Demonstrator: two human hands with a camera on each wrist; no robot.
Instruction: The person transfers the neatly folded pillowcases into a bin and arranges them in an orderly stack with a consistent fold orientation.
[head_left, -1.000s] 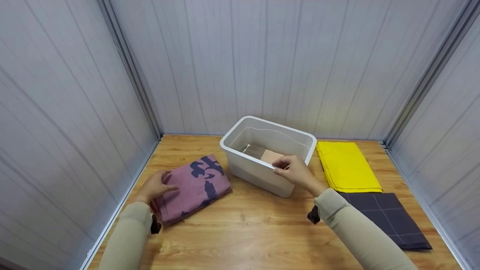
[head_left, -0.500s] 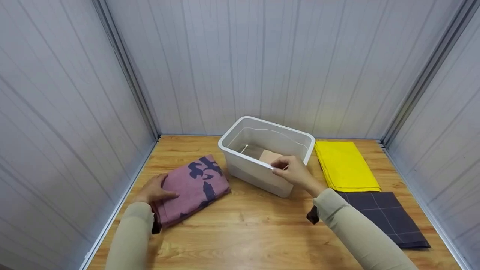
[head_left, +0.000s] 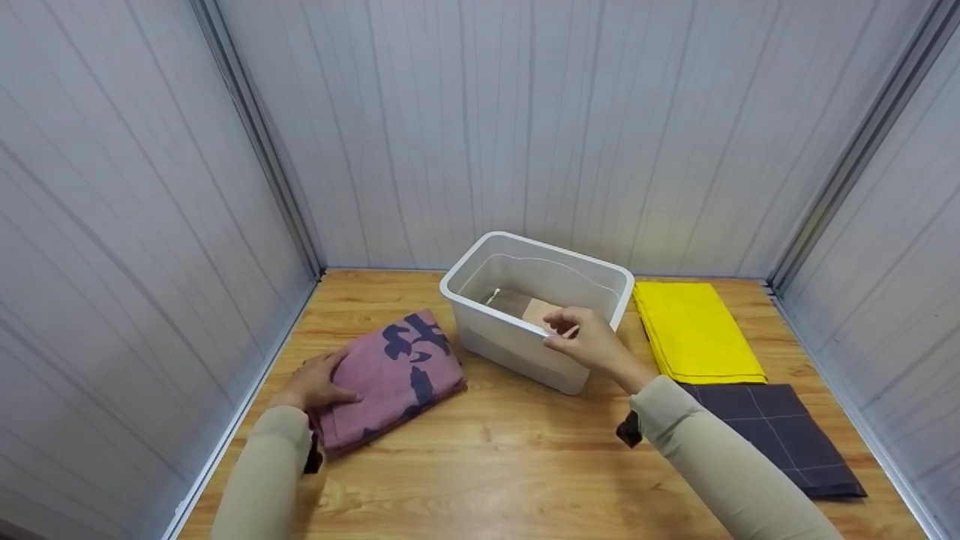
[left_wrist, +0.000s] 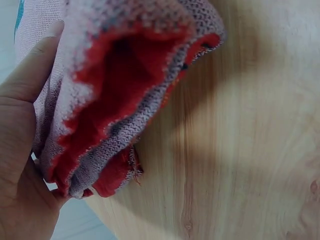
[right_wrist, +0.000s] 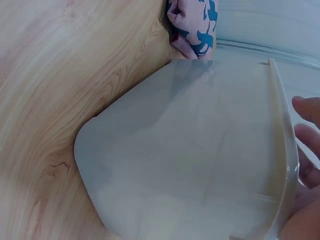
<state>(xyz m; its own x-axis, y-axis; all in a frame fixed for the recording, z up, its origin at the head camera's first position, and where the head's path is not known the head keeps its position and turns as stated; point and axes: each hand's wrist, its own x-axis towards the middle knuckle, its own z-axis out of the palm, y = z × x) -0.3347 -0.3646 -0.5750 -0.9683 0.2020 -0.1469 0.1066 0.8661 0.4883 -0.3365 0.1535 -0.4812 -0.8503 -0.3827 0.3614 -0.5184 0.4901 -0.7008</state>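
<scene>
A folded pink cloth (head_left: pixel 386 375) with dark blue shapes lies on the left of the table. My left hand (head_left: pixel 315 381) grips its left end, thumb on top and fingers at the edge. In the left wrist view, the cloth (left_wrist: pixel 125 75) shows red layers inside its folds, and part of the hand (left_wrist: pixel 25 125) is cut off. A white plastic bin (head_left: pixel 517 349) stands at the middle, turned at an angle. My right hand (head_left: pixel 589 341) holds its front rim near the right corner; in the right wrist view, curled fingers (right_wrist: pixel 311 140) appear beyond the rim.
Inside the bin lie a grey-brown and a beige flat piece (head_left: pixel 538 311). To its right are a folded yellow cloth (head_left: pixel 697 334) and a folded dark checked cloth (head_left: pixel 776 435). Pale panel walls (head_left: pixel 540 135) enclose the wooden table (head_left: pixel 480 480) at the back and sides.
My left hand has slid slightly down and its thumb now lies closer over the pink cloth's end. The right hand and the bin have stayed in place.
</scene>
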